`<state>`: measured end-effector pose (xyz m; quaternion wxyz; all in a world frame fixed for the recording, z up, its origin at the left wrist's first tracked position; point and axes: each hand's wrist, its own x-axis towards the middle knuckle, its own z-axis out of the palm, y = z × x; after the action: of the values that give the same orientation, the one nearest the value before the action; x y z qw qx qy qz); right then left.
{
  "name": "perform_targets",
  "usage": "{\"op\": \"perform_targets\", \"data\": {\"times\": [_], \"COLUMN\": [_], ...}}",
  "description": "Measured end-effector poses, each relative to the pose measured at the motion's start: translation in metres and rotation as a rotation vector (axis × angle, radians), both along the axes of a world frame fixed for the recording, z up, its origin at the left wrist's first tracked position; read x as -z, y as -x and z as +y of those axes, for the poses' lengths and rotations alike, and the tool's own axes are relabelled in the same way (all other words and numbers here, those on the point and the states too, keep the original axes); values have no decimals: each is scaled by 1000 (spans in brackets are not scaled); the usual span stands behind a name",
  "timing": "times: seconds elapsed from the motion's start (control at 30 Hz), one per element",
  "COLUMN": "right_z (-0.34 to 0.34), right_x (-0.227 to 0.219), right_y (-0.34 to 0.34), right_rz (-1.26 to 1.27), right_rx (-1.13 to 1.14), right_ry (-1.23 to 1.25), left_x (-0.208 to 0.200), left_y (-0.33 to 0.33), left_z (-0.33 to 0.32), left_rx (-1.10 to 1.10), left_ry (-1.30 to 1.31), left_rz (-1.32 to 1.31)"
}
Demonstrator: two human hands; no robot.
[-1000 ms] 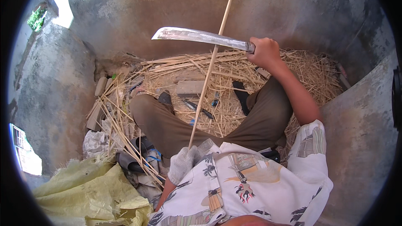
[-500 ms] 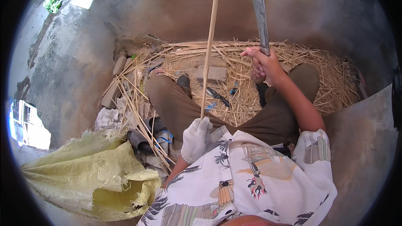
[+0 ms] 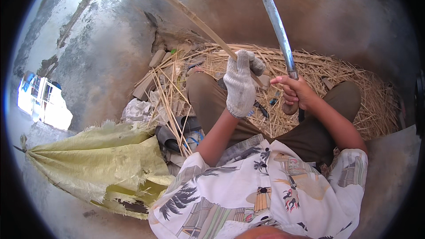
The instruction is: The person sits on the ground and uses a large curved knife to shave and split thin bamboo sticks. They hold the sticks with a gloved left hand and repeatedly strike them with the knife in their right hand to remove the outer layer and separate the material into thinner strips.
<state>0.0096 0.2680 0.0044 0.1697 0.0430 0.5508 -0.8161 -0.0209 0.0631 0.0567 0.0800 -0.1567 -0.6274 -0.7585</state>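
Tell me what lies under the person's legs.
Under the legs lies a bed of straw and split strips on the concrete floor. What lies directly beneath the thighs is covered.

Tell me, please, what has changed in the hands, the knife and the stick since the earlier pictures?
The left hand, in its white glove, rose from the lap and now holds the bamboo stick higher up; the stick tilted from nearly upright to leaning up-left. The right hand swung the long knife from lying level to pointing up. Both grips stayed closed; the person remains seated on the straw.
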Motion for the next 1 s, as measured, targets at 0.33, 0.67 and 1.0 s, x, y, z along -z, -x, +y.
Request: {"op": "perform_targets", "data": {"times": [0.33,0.67,1.0], "right_z": [5,22,32], "right_x": [-2,3,3], "right_y": [3,5,12], "right_rz": [-3,-1,33], "right_rx": [65,245,382], "right_ry": [71,172,152], "left_x": [51,65,63], "left_y": [11,4,-6], "left_z": [42,70,76], "left_rx": [-85,49,188], "left_ry": [149,-423,-376], "left_rz": [176,-428,-556]}}
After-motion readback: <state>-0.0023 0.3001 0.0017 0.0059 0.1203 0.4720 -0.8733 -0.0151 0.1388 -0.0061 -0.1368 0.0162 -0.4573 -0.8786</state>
